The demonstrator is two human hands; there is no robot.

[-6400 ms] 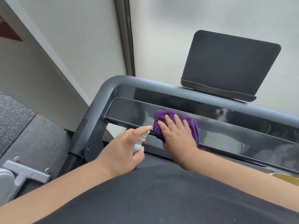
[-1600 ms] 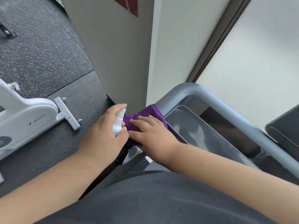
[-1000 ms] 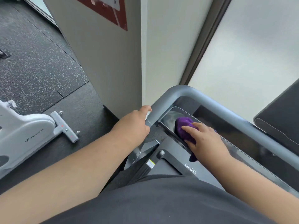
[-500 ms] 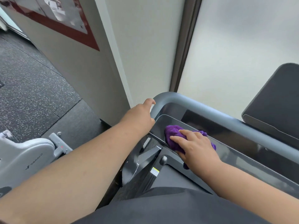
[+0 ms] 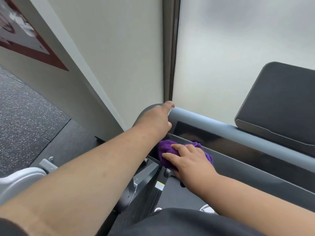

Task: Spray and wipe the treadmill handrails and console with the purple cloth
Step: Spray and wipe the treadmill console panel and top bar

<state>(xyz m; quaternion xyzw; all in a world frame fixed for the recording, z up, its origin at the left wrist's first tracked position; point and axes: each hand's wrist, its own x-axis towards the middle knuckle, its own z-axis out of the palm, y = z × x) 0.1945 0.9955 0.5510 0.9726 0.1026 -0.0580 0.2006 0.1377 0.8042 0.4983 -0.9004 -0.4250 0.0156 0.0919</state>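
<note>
My right hand presses the bunched purple cloth down on the left end of the treadmill's glossy black console panel. Its fingers lie over the top of the cloth. My left hand reaches forward over the rounded left corner of the grey handrail. It is seen from the back, index finger stretched out. Only a white sliver of the spray bottle shows under that finger; the rest is hidden in the hand.
A dark tablet holder stands on the rail at the right. A frosted window and a brown frame post rise behind. A white wall corner is close on the left. A white exercise machine sits on the speckled floor at lower left.
The view has tilted up and right. My left hand has moved forward onto the rail's corner. My right hand has slid the cloth from the left upright onto the console panel.
</note>
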